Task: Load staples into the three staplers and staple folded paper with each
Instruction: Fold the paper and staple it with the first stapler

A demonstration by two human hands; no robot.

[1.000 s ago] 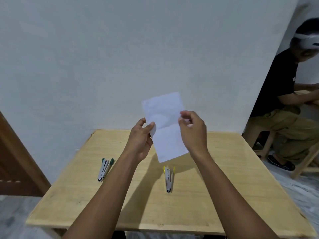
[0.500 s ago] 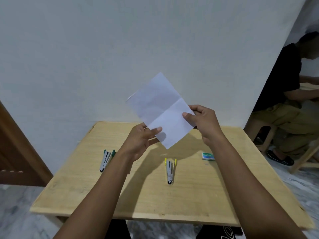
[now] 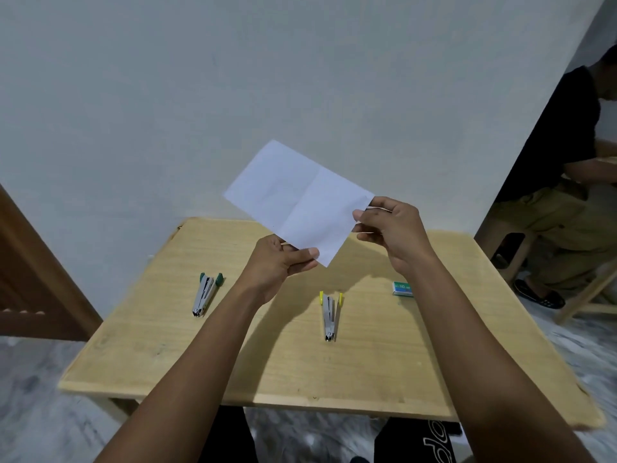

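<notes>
I hold a white creased sheet of paper (image 3: 297,200) in the air above the far half of the wooden table (image 3: 384,372). My left hand (image 3: 277,265) pinches its lower edge. My right hand (image 3: 394,233) pinches its right corner. A stapler with green tips (image 3: 205,297) lies on the table at the left. A stapler with yellow tips (image 3: 330,315) lies near the middle, below the paper. A small green and white staple box (image 3: 403,289) sits to the right, partly hidden by my right forearm. A third stapler is not in sight.
A plain white wall stands right behind the table. A brown wooden door frame (image 3: 36,279) is at the left. At the right a seated person in a black shirt (image 3: 567,168) is at another table, with a wooden stool (image 3: 510,248) close by.
The paper has turned from upright to nearly level, its long side now slanting left to right. My right hand moved right along it, and the staple box came into sight.
</notes>
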